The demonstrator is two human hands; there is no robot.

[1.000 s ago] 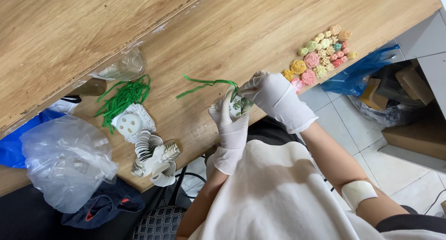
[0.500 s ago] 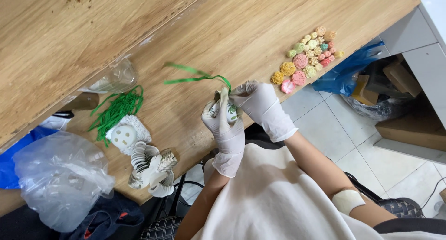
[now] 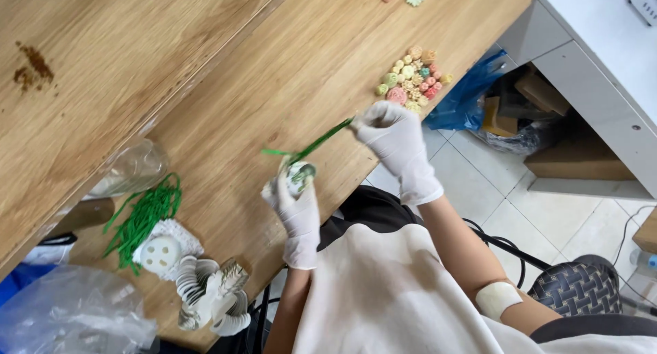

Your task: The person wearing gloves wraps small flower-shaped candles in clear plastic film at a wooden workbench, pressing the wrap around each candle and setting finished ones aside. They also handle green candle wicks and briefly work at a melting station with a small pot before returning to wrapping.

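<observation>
The gloved left hand [image 3: 295,202] had its fingers curled around a small round piece [image 3: 300,175], holding it just above the edge of the wooden bench [image 3: 226,114]. The gloved right hand [image 3: 393,133] pinched one end of a green strip [image 3: 316,145], which ran taut from those fingers down to the round piece. Just beyond the right fingers lay a cluster of small coloured flowers [image 3: 410,80]. Well off to the far side of the left fingers sat a bundle of green strips [image 3: 144,217], a white disc [image 3: 161,253] and a stack of pale petals [image 3: 209,296].
</observation>
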